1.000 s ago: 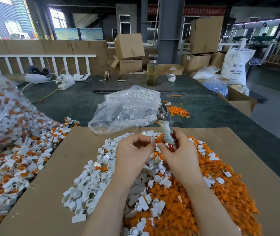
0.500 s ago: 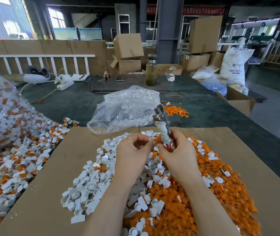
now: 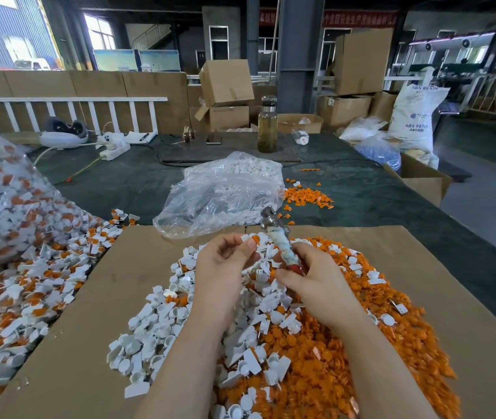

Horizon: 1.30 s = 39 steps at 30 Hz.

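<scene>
I'm seeing white caps [image 3: 162,328] toward the left edge of the brown cardboard sheet [image 3: 59,373], orange caps [image 3: 391,343] toward its right edge, dark green table cloth [image 3: 376,192] past it, plus a whitish-wrapped, red-ended tool [image 3: 281,246].

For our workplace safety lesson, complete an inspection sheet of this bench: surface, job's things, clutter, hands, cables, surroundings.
Surface: cardboard sheet on a dark green table cover.
Job's things: white parts and orange parts heaped on the cardboard; wrapped tool.
Clutter: clear bag of white parts, glass bottle, full bag at left.
Hands: right hand grips the tool; left hand curled, contents unclear.
Cables: corded power strip on the table cover.
Surroundings: cardboard boxes, ABS resin sack.
</scene>
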### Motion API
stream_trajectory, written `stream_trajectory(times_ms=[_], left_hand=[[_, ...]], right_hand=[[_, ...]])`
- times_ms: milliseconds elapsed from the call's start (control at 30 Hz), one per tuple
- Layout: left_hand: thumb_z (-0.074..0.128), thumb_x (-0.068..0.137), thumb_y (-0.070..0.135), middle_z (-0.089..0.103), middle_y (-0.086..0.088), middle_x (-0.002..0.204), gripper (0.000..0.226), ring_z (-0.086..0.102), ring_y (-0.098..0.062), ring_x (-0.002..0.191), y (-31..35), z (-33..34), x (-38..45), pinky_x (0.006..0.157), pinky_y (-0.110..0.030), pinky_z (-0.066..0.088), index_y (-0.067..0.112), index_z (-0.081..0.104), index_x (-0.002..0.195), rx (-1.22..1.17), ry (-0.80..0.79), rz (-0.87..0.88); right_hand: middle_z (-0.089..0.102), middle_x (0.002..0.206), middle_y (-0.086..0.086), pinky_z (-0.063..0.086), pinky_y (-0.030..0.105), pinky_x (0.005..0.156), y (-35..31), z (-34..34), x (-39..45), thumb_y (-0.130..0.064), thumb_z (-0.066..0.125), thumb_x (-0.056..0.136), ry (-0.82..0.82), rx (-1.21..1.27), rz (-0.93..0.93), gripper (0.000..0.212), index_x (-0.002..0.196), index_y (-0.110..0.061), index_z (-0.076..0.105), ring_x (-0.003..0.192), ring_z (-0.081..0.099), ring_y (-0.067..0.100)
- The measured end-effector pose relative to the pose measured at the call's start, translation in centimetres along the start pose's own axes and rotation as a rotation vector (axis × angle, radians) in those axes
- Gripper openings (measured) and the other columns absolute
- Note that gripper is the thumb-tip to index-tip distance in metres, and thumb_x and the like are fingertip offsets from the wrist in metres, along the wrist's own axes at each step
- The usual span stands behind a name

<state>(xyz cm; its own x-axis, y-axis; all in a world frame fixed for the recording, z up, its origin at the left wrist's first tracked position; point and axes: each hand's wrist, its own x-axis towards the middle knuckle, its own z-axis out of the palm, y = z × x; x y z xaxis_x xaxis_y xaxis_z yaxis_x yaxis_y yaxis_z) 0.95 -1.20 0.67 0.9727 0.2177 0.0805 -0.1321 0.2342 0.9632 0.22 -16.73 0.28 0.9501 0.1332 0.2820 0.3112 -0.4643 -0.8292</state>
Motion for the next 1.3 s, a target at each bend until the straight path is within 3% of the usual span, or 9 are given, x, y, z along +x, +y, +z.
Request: stream_trajectory(times_ms=[100, 200, 467, 600, 767, 1033, 1300], left_hand=[[0.069, 0.090, 0.005, 0.071, 0.008, 0.067, 0.007, 0.069, -0.006, 0.064, 0.0, -0.3, 0.2, 0.064, -0.014, 0.054, 0.010, 0.067, 0.086, -0.013, 0.004, 0.026], [0.068, 0.090, 0.004, 0.071, 0.008, 0.069, 0.007, 0.069, -0.006, 0.065, 0.0, -0.6, 0.4, 0.067, -0.016, 0.055, 0.010, 0.068, 0.087, -0.045, 0.006, 0.048], [0.067, 0.091, 0.003, 0.071, 0.007, 0.071, 0.011, 0.068, -0.007, 0.068, 0.0, -1.1, 0.5, 0.068, -0.014, 0.053, 0.012, 0.068, 0.084, -0.071, -0.027, 0.096], [0.067, 0.090, 0.003, 0.070, 0.008, 0.071, 0.009, 0.067, -0.007, 0.067, 0.1, -1.2, 0.5, 0.067, -0.015, 0.053, 0.011, 0.068, 0.085, -0.078, -0.036, 0.099], [0.067, 0.089, 0.003, 0.069, 0.007, 0.072, 0.010, 0.067, -0.008, 0.068, 0.1, -1.3, 0.5, 0.068, -0.016, 0.053, 0.012, 0.067, 0.084, -0.087, -0.045, 0.096], [0.068, 0.089, 0.004, 0.072, 0.003, 0.078, 0.008, 0.067, -0.008, 0.069, 0.0, -1.5, 0.7, 0.070, -0.017, 0.054, 0.011, 0.070, 0.085, -0.081, -0.056, 0.097], [0.067, 0.089, 0.004, 0.074, 0.000, 0.082, 0.010, 0.069, -0.009, 0.074, 0.2, -1.8, 0.8, 0.070, -0.018, 0.054, 0.012, 0.069, 0.085, -0.066, -0.078, 0.092]], right_hand=[[0.062, 0.074, -0.022, 0.040, 0.013, 0.058, -0.2, -0.2, 0.0, -0.031, 0.069, 0.081, -0.079, -0.008, 0.019, 0.012, 0.088, -0.030, 0.059, 0.066, 0.056, -0.002], [0.060, 0.078, -0.011, 0.041, 0.020, 0.061, -0.1, -0.3, 0.0, -0.024, 0.070, 0.085, -0.132, -0.059, 0.047, 0.014, 0.094, -0.026, 0.059, 0.068, 0.056, 0.001], [0.057, 0.077, -0.013, 0.037, 0.017, 0.059, -0.1, -0.2, -0.2, -0.024, 0.068, 0.086, -0.170, -0.146, 0.003, 0.013, 0.091, -0.027, 0.057, 0.067, 0.052, -0.003], [0.062, 0.084, -0.010, 0.047, 0.029, 0.067, -0.3, -0.2, -0.3, -0.024, 0.066, 0.087, -0.180, -0.158, -0.021, 0.013, 0.097, -0.026, 0.059, 0.075, 0.056, 0.006], [0.059, 0.081, -0.013, 0.047, 0.031, 0.067, -0.2, -0.2, -0.4, -0.025, 0.064, 0.087, -0.193, -0.180, -0.004, 0.014, 0.097, -0.029, 0.055, 0.073, 0.054, 0.005], [0.065, 0.096, -0.005, 0.053, 0.047, 0.080, -0.7, -0.2, -0.6, -0.025, 0.063, 0.089, -0.253, -0.202, 0.038, 0.025, 0.111, -0.026, 0.053, 0.086, 0.061, 0.014], [0.068, 0.092, -0.010, 0.055, 0.047, 0.075, -1.1, 0.3, -0.7, -0.037, 0.054, 0.082, -0.210, -0.214, 0.026, 0.027, 0.106, -0.029, 0.060, 0.080, 0.064, 0.011]])
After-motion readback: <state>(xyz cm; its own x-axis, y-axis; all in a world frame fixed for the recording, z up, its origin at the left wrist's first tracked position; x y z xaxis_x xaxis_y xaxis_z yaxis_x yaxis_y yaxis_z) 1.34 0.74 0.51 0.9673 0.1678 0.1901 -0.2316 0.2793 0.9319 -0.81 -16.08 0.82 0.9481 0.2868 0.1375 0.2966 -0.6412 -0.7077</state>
